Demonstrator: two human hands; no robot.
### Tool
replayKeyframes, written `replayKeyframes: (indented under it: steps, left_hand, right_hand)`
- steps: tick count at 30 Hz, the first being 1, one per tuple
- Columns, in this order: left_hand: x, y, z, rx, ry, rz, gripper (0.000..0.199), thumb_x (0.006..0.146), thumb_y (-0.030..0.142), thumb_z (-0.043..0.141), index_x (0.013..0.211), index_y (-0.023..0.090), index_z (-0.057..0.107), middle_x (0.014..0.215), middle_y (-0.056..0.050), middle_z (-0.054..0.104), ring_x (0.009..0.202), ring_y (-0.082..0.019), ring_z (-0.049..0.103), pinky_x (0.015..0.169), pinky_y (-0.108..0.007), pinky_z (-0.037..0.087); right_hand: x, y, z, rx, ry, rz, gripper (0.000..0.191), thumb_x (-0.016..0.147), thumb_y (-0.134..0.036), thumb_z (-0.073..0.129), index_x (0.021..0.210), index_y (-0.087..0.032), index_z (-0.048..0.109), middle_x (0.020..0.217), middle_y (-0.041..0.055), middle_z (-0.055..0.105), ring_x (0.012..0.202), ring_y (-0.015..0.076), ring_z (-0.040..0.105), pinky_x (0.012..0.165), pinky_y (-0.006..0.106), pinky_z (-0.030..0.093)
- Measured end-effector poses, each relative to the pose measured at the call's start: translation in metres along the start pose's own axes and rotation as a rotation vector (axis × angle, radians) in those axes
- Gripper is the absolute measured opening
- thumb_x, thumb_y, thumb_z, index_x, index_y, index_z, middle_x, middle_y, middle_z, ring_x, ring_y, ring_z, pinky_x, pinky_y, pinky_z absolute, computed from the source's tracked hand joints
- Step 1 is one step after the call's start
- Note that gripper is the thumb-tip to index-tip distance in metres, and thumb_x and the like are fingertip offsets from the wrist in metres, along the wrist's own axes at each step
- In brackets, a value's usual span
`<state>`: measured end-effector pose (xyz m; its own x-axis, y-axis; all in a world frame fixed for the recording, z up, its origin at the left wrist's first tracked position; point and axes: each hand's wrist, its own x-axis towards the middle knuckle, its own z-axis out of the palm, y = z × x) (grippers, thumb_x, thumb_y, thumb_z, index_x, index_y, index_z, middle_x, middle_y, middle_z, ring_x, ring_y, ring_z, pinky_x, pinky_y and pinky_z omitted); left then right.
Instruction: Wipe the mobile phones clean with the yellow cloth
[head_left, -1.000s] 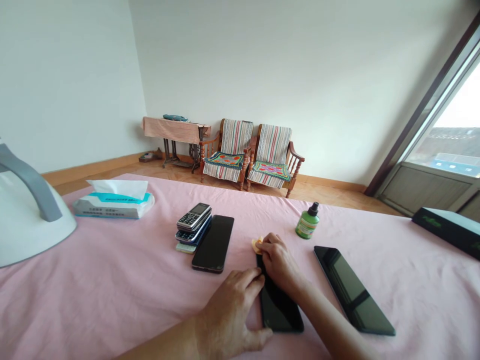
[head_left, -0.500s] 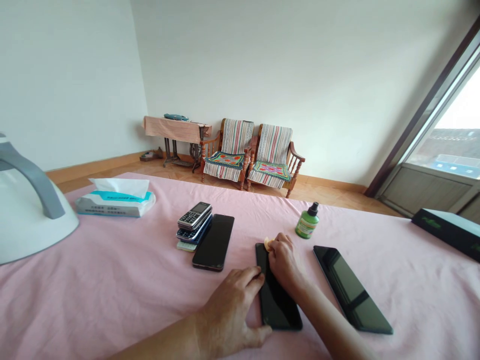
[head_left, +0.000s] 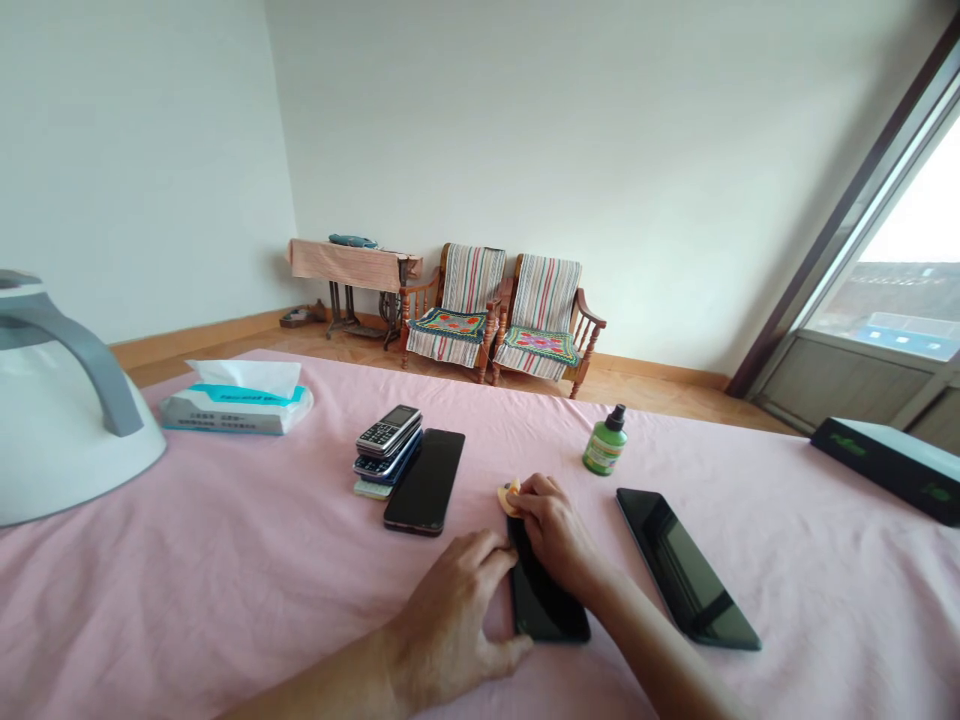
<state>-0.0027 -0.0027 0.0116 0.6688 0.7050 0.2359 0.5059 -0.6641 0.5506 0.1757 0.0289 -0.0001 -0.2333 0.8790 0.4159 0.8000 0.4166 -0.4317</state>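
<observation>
A dark smartphone (head_left: 551, 607) lies face up on the pink tablecloth between my hands. My left hand (head_left: 454, 615) braces its left side, fingers at the upper edge and thumb near the lower left corner. My right hand (head_left: 555, 535) is closed around a small pale yellow cloth (head_left: 509, 497), pressed at the phone's top end; part of the cloth and screen is hidden under the fingers. Right of my hands lies a larger black tablet-like device (head_left: 686, 570). Beyond them stands a green spray bottle (head_left: 605, 442) with a black cap.
Another black smartphone (head_left: 426, 482) rests left of centre, beside a stack of keypad phones (head_left: 386, 440). Farther left are a tissue pack (head_left: 236, 408) and a white kettle (head_left: 67, 430) with a grey handle. A black box (head_left: 885, 470) sits at the right edge. Two wooden armchairs (head_left: 536, 300) stand beyond the table.
My right hand has slid the cloth left across the phone's top end, and the cloth now shows past its upper left corner. My left hand stays at the phone's side. The view has shifted slightly.
</observation>
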Motion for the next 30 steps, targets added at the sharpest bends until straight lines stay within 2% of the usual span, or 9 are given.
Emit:
replayKeyframes:
  steps: [2, 4, 9, 12, 15, 18, 20, 25, 30]
  left_hand:
    - [0.0, 0.003, 0.0, 0.029, 0.027, -0.06, 0.044, 0.058, 0.025, 0.079, 0.096, 0.016, 0.059, 0.104, -0.007, 0.057, 0.101, -0.027, 0.052, 0.096, -0.039, 0.043]
    - [0.001, 0.004, 0.001, 0.05, 0.044, -0.098, 0.045, 0.056, 0.023, 0.079, 0.093, 0.017, 0.055, 0.102, -0.007, 0.055, 0.102, -0.028, 0.05, 0.095, -0.043, 0.042]
    - [0.002, -0.004, 0.006, -0.01, 0.071, -0.087, 0.064, 0.054, 0.02, 0.076, 0.112, 0.019, 0.048, 0.111, -0.007, 0.052, 0.106, -0.029, 0.048, 0.098, -0.043, 0.039]
    - [0.002, -0.009, 0.008, -0.028, 0.067, -0.075, 0.078, 0.055, 0.023, 0.077, 0.124, 0.019, 0.043, 0.119, -0.009, 0.05, 0.113, -0.03, 0.045, 0.102, -0.045, 0.035]
    - [0.002, -0.011, 0.009, -0.016, 0.044, -0.059, 0.077, 0.057, 0.023, 0.077, 0.126, 0.019, 0.043, 0.122, -0.01, 0.051, 0.116, -0.03, 0.045, 0.105, -0.046, 0.033]
    - [0.003, -0.013, 0.009, 0.01, 0.013, -0.1, 0.088, 0.058, 0.023, 0.079, 0.133, 0.013, 0.036, 0.134, -0.017, 0.044, 0.126, -0.034, 0.038, 0.109, -0.051, 0.028]
    - [0.003, -0.015, 0.01, 0.001, 0.027, -0.105, 0.094, 0.06, 0.022, 0.078, 0.138, 0.011, 0.028, 0.14, -0.02, 0.039, 0.13, -0.035, 0.033, 0.11, -0.052, 0.025]
    - [0.003, -0.022, 0.015, -0.052, 0.111, -0.031, 0.094, 0.061, 0.018, 0.074, 0.141, 0.016, 0.024, 0.136, -0.015, 0.045, 0.127, -0.032, 0.04, 0.109, -0.053, 0.028]
    - [0.004, -0.025, 0.017, -0.022, 0.11, -0.019, 0.091, 0.062, 0.024, 0.077, 0.139, 0.014, 0.03, 0.136, -0.016, 0.046, 0.126, -0.033, 0.041, 0.109, -0.054, 0.028]
  right_hand:
    - [-0.012, -0.006, -0.005, 0.035, -0.027, -0.01, 0.033, 0.078, 0.006, 0.043, 0.079, -0.018, 0.066, 0.086, 0.0044, 0.056, 0.083, 0.0163, 0.052, 0.074, 0.026, 0.043]
    - [-0.027, -0.014, -0.011, 0.08, -0.058, -0.015, 0.037, 0.077, 0.007, 0.041, 0.084, -0.019, 0.067, 0.087, 0.0046, 0.056, 0.083, 0.0168, 0.051, 0.075, 0.027, 0.043]
    - [-0.056, -0.029, -0.019, 0.151, -0.129, -0.037, 0.044, 0.074, 0.008, 0.039, 0.091, -0.021, 0.067, 0.091, 0.0047, 0.055, 0.087, 0.0174, 0.052, 0.075, 0.027, 0.044]
    - [-0.048, -0.027, -0.018, 0.136, -0.121, -0.027, 0.04, 0.073, 0.008, 0.041, 0.084, -0.02, 0.067, 0.087, 0.0043, 0.055, 0.084, 0.0172, 0.052, 0.074, 0.028, 0.044]
    - [-0.025, -0.016, -0.011, 0.108, -0.071, -0.017, 0.033, 0.077, 0.005, 0.043, 0.08, -0.018, 0.066, 0.085, 0.0044, 0.054, 0.082, 0.017, 0.051, 0.074, 0.029, 0.044]
    - [-0.007, -0.007, -0.003, 0.111, -0.014, -0.021, 0.033, 0.08, 0.004, 0.042, 0.082, -0.018, 0.067, 0.086, 0.0051, 0.054, 0.083, 0.0175, 0.052, 0.076, 0.03, 0.043]
    - [-0.005, -0.007, 0.0, 0.122, -0.006, -0.023, 0.033, 0.079, 0.004, 0.042, 0.08, -0.018, 0.067, 0.085, 0.0048, 0.054, 0.083, 0.0176, 0.052, 0.075, 0.03, 0.043]
    - [-0.034, -0.022, -0.004, 0.184, -0.068, -0.031, 0.039, 0.074, 0.008, 0.042, 0.084, -0.02, 0.068, 0.087, 0.0035, 0.054, 0.083, 0.0165, 0.053, 0.073, 0.027, 0.042]
    - [-0.07, -0.031, -0.013, 0.229, -0.068, 0.04, 0.039, 0.078, 0.004, 0.042, 0.09, -0.023, 0.069, 0.088, 0.0036, 0.055, 0.083, 0.0159, 0.054, 0.069, 0.025, 0.042]
